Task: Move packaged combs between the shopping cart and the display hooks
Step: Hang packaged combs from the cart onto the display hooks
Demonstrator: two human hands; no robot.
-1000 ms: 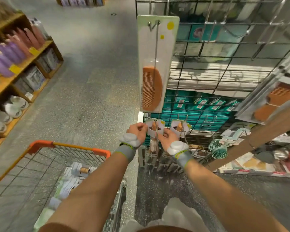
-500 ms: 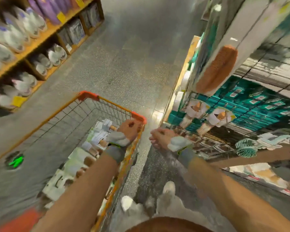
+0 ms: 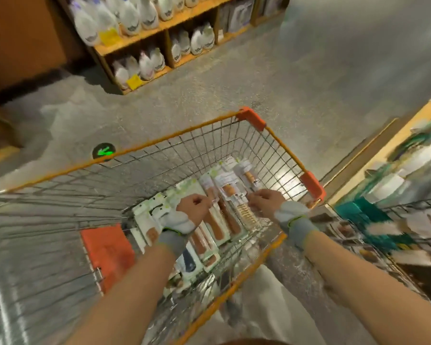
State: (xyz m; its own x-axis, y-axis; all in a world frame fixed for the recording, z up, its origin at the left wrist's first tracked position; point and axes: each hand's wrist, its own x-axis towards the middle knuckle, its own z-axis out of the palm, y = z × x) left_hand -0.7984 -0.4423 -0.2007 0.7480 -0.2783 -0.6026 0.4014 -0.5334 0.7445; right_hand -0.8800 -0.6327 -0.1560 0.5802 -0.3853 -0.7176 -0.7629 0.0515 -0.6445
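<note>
Though the left grip (image 3: pixel 193 209) and right grip (image 3: pixel 265 201) curl above combs (image 3: pixel 224 190) lying on the cart (image 3: pixel 159 143) bottom, a row running toward 1 o'clock, I cannot tell whether either grasps one.

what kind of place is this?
Most likely a retail store aisle: a wire cart holding packaged combs, and wooden shelves stocked with rows of bottles and yellow price tags.

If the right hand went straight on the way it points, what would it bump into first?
Probably the packaged comb lying in the shopping cart, just ahead of the right hand. It may touch it already, as depth is unclear.
</note>
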